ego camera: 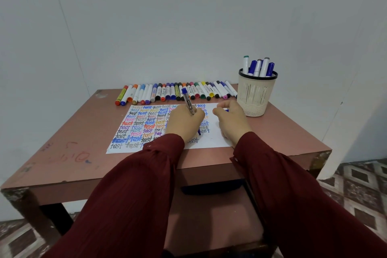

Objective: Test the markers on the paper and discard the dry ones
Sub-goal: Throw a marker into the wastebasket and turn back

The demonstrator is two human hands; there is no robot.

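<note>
**Step in hand: test stroke.** The left hand (185, 121) grips a blue marker with a clear, labelled barrel (188, 103), with the fingers curled round its lower part. The marker leans away from the person. Its blue tip shows just below the hand and is at, or touching, the white paper sheet (214, 139). To the left of this hand, the sheet is covered with rows of the word "test" in many colours.

The right hand (230, 121) rests on the bare part of the sheet, just right of the left hand and apart from it. Its fingers are curled and pinch a small blue piece (227, 110), probably the marker's cap.

**Surroundings.** Beyond both hands, a row of capped markers in mixed colours (178, 92) lies along the far edge of the pinkish-brown table (83, 132). Beyond the right hand stands a beige mesh cup with a black rim (254, 98), which holds several blue and white markers upright.

**Next move.**
1. Draw the tip across a bare patch under the left hand with light pressure.
2. Read the line. A faint or broken line means the marker is dry.
3. Recap the marker, aligning the cap squarely.
4. Sort it. Which group receives dry markers cannot be told from this view.
</note>
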